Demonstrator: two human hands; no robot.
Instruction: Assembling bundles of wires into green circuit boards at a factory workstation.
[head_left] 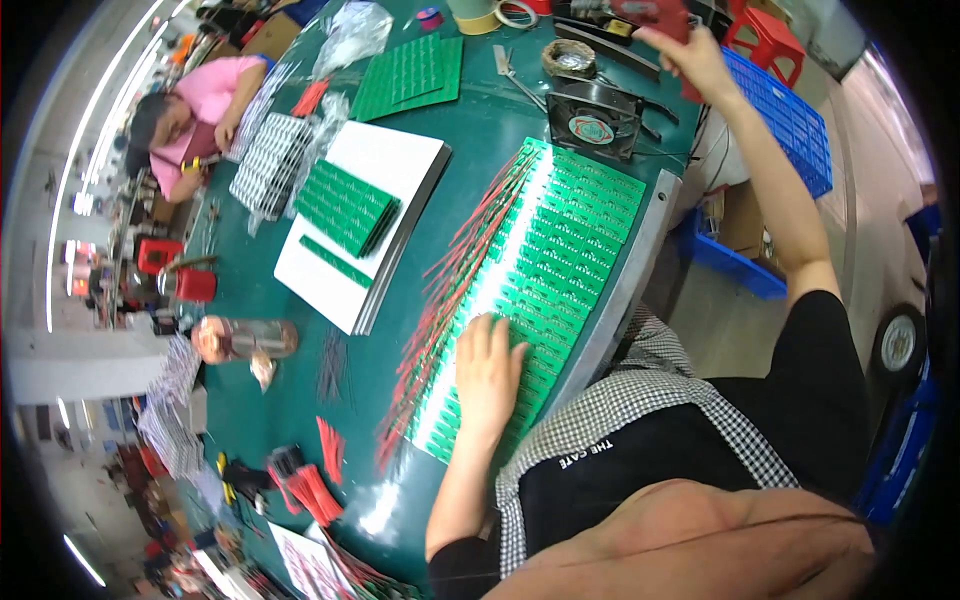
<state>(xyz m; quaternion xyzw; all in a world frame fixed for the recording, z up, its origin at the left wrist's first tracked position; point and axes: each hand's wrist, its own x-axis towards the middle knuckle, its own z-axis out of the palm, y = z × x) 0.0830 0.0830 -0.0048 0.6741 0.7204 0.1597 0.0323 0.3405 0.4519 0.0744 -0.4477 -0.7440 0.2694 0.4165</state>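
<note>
My left hand (487, 375) lies flat, fingers stretched out, on a row of green circuit board panels (570, 260) along the table's near edge. A long bundle of thin red wires (455, 275) is spread along the panels' left side, with wire ends over the boards. At the far right, my raised right hand (697, 65) is at a red pistol-shaped power tool (650, 14). Its fingers look curled round the handle, with one finger stretched along the body; the picture's top edge cuts off part of the tool.
Left of the wires, stacked boards (347, 205) rest on white sheets (400, 165). A small black fan (595, 118) stands beyond the panels. A bottle (245, 339) and red tubing (310, 490) lie further left. Another person (210, 100) sits across the table; blue crates (780, 120) stand at right.
</note>
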